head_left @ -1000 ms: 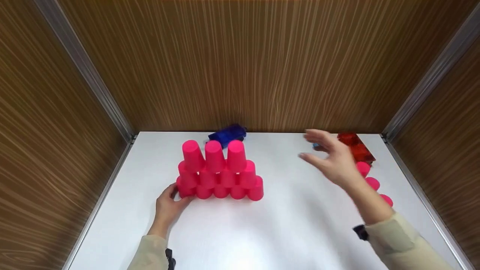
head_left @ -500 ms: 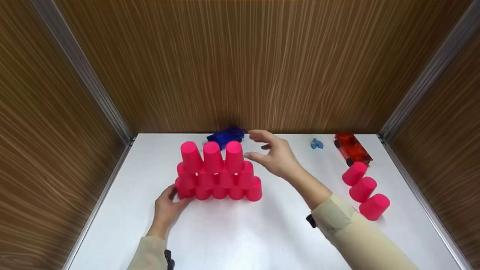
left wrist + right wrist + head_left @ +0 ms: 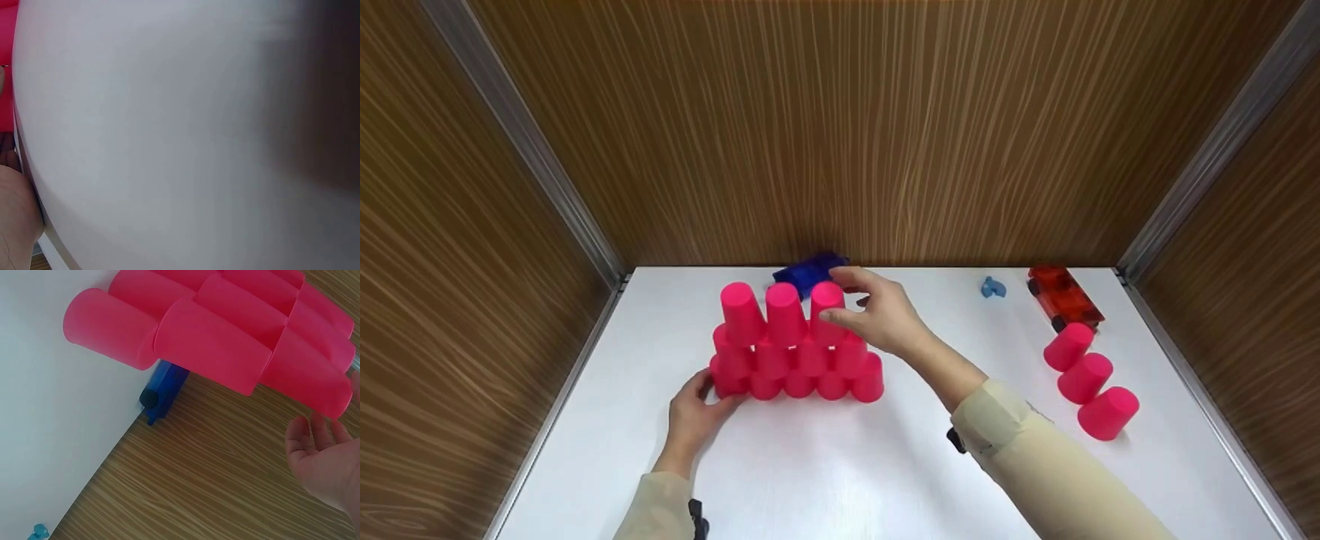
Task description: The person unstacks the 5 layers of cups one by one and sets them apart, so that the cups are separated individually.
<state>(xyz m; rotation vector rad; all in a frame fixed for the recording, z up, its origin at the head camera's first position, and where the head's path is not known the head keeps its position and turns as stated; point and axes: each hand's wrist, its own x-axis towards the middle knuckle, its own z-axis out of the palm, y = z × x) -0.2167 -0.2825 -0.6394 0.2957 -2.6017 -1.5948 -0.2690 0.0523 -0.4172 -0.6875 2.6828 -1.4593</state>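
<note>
Upside-down pink cups form a stacked wall of three tiers, several cups (image 3: pixel 799 382) along the bottom and three on top. My left hand (image 3: pixel 694 412) holds the leftmost bottom cup (image 3: pixel 727 379), thumb in front and fingers behind. The left wrist view catches only part of this hand (image 3: pixel 17 208) and some pink at its left edge. My right hand (image 3: pixel 885 319) is around the top tier's right cup (image 3: pixel 825 300), thumb in front and fingers towards the back. In the right wrist view its fingers (image 3: pixel 320 433) are loosely bent close to that cup (image 3: pixel 309 371); firm contact does not show.
Three more pink cups (image 3: pixel 1086 379) stand upside down in a slanting line at the right. Behind them is a red toy car (image 3: pixel 1066 298), with a small light-blue piece (image 3: pixel 993 287) to its left. A blue toy car (image 3: pixel 808 274) sits behind the wall. Wood-grain panels (image 3: pixel 840 135) enclose the white table (image 3: pixel 825 480).
My right hand has swept left from the loose cups' side to the top tier's right cup, uncovering the three loose cups and the light-blue piece. The left hand keeps its place.
</note>
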